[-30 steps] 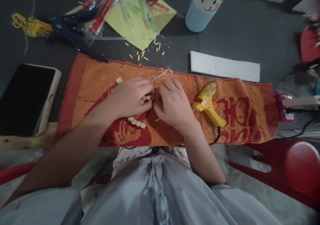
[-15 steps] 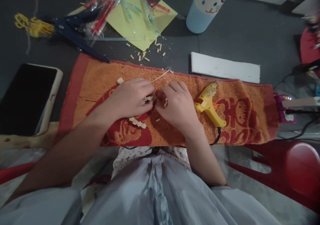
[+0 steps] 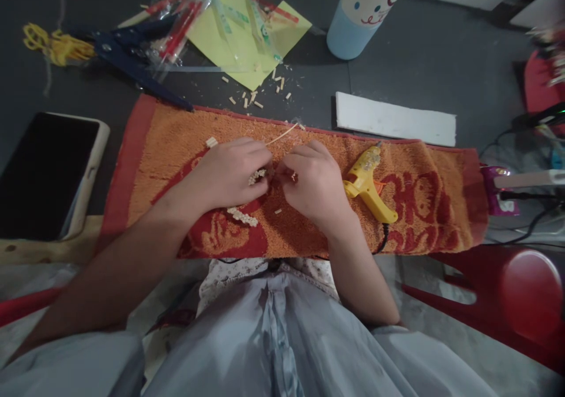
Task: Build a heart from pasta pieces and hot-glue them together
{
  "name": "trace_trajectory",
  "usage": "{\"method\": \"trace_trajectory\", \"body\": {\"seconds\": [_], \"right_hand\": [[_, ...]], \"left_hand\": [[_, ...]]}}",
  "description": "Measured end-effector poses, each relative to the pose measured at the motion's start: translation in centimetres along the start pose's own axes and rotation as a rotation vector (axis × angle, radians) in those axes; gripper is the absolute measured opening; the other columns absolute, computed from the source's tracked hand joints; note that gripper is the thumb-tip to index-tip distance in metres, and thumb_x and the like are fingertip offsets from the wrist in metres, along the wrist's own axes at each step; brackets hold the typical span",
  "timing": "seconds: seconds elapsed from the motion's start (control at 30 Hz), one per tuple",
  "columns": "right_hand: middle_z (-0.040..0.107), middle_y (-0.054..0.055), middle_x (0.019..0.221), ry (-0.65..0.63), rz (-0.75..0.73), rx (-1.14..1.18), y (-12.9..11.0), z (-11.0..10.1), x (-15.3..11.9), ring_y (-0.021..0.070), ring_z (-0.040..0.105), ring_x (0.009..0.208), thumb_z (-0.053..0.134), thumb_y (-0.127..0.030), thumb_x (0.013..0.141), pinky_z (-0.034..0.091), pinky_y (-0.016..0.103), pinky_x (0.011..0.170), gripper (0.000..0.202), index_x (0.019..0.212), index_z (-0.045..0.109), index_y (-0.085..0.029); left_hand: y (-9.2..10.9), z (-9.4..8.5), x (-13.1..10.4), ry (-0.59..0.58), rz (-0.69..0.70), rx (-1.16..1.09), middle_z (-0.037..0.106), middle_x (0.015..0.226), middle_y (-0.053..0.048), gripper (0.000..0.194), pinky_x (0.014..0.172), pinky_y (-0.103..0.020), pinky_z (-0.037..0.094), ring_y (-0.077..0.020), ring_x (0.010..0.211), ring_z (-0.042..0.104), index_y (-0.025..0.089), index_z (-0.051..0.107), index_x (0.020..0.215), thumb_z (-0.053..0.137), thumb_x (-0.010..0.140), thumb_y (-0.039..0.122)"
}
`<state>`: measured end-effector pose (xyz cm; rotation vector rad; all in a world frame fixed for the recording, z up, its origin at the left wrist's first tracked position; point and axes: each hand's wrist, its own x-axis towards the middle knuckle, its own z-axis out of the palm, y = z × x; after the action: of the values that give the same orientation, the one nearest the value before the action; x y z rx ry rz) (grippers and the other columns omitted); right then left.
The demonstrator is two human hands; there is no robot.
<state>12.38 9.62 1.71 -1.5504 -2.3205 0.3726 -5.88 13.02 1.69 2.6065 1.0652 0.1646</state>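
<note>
Over an orange and red towel (image 3: 176, 126), my left hand (image 3: 236, 172) is closed around a pale beaded-looking piece (image 3: 257, 177). My right hand (image 3: 312, 180) is beside it, fingertips pinched close to the left ones; a small pale bit shows at its fingers, too small to name. A second pale bumpy strip (image 3: 242, 216) lies on the towel below my left hand. A small pale block (image 3: 212, 142) rests above my left wrist, and a thin pale stick (image 3: 282, 133) lies above the gap between both hands. To the right is a yellow glue gun (image 3: 369, 188).
A phone (image 3: 48, 173) lies at the left. Behind the towel are blue pliers (image 3: 128, 61), yellow paper (image 3: 212, 37) under plastic packets, several pale scraps, a blue and white bottle (image 3: 353, 26) and a white strip (image 3: 395, 118). A red chair (image 3: 481, 285) stands at right.
My right hand has shifted and turned slightly, with its fingers drawn closer together. My left hand stays nearly in place with the pale piece.
</note>
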Motion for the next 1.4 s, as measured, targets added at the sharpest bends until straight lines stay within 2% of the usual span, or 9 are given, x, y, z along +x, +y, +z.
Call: {"method": "trace_trajectory", "body": {"seconds": [0.37, 0.63, 0.87, 1.03, 1.23, 1.4], "right_hand": [[0.057, 0.008, 0.077, -0.025, -0.042, -0.005, -0.3, 0.24, 0.02, 0.0244, 0.047, 0.078, 0.054, -0.013, 0.075, 0.04, 0.04, 0.08, 0.011, 0.071, 0.062, -0.019], [0.059, 0.009, 0.079, -0.026, -0.044, -0.03, -0.56, 0.6, 0.02, 0.0253, 0.049, 0.079, 0.055, -0.018, 0.078, 0.041, 0.04, 0.08, 0.009, 0.076, 0.064, -0.018], [0.061, 0.011, 0.082, -0.005, -0.019, -0.072, -0.55, 0.73, -0.16, 0.0274, 0.051, 0.083, 0.053, -0.016, 0.08, 0.042, 0.041, 0.083, 0.012, 0.078, 0.065, -0.017], [0.063, 0.011, 0.085, 0.029, 0.038, -0.082, -0.45, 0.54, -0.78, 0.0282, 0.053, 0.086, 0.057, -0.016, 0.084, 0.042, 0.042, 0.085, 0.011, 0.08, 0.067, -0.017], [0.063, 0.009, 0.08, 0.021, 0.046, -0.051, -0.45, 0.83, -0.81, 0.026, 0.05, 0.082, 0.056, -0.012, 0.085, 0.042, 0.04, 0.081, 0.018, 0.076, 0.071, -0.018], [0.063, 0.008, 0.078, 0.035, 0.042, -0.029, -0.27, 0.55, -0.59, 0.0245, 0.05, 0.079, 0.053, -0.009, 0.086, 0.042, 0.039, 0.078, 0.024, 0.072, 0.07, -0.019]], "left_hand": [[0.14, -0.09, -0.14, 0.006, 0.031, 0.055, 0.062, 0.089, -0.003, 0.009, 0.081, -0.032, 0.046, -0.0202, 0.092, 0.059, 0.019, 0.053, 0.083, 0.05, 0.091, 0.023], [0.24, 0.04, -0.05, -0.007, 0.04, 0.102, 0.064, 0.089, -0.007, 0.011, 0.077, -0.037, 0.047, -0.0239, 0.091, 0.061, 0.019, 0.057, 0.082, 0.05, 0.09, 0.025], [-0.08, 0.44, -0.1, 0.047, 0.061, 0.075, 0.066, 0.089, -0.008, 0.01, 0.076, -0.037, 0.046, -0.0244, 0.091, 0.062, 0.02, 0.059, 0.083, 0.052, 0.088, 0.024], [-0.14, 0.31, -0.04, 0.025, 0.061, 0.085, 0.066, 0.089, -0.009, 0.014, 0.076, -0.038, 0.046, -0.0255, 0.091, 0.062, 0.019, 0.06, 0.083, 0.05, 0.09, 0.025], [-0.18, 0.29, -0.05, 0.04, 0.066, 0.083, 0.065, 0.087, -0.006, 0.009, 0.075, -0.037, 0.047, -0.0242, 0.091, 0.061, 0.021, 0.059, 0.084, 0.051, 0.087, 0.023], [0.07, 0.02, -0.12, -0.003, 0.052, 0.122, 0.066, 0.092, -0.008, 0.013, 0.078, -0.037, 0.047, -0.0245, 0.093, 0.061, 0.018, 0.06, 0.088, 0.049, 0.091, 0.024]]}}
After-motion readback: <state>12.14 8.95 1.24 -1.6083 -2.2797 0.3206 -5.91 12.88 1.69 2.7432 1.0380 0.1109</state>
